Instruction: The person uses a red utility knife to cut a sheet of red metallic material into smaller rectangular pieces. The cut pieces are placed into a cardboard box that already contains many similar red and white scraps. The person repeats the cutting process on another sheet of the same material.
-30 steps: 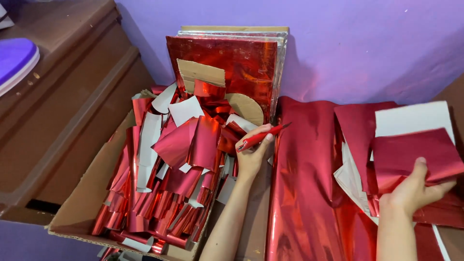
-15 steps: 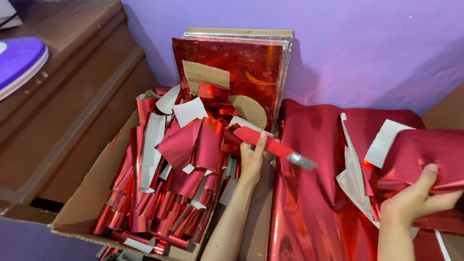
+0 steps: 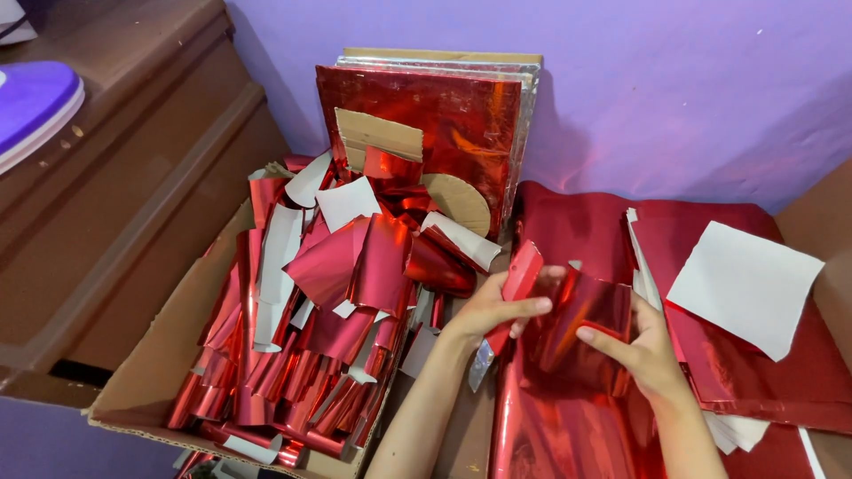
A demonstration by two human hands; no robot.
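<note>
Just right of the cardboard box [image 3: 151, 381] of red scraps, the left hand [image 3: 493, 310] pinched red-handled scissors [image 3: 510, 293] and the right hand [image 3: 643, 350] pinched a red foil piece [image 3: 581, 319] by its edge, a sheet judged light, floppy, slick and crease-prone, best gripped at the edges.

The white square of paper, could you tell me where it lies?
In the head view, the white square of paper lies at the right, atop the stack of red foil sheets, beyond the right hand.
</note>
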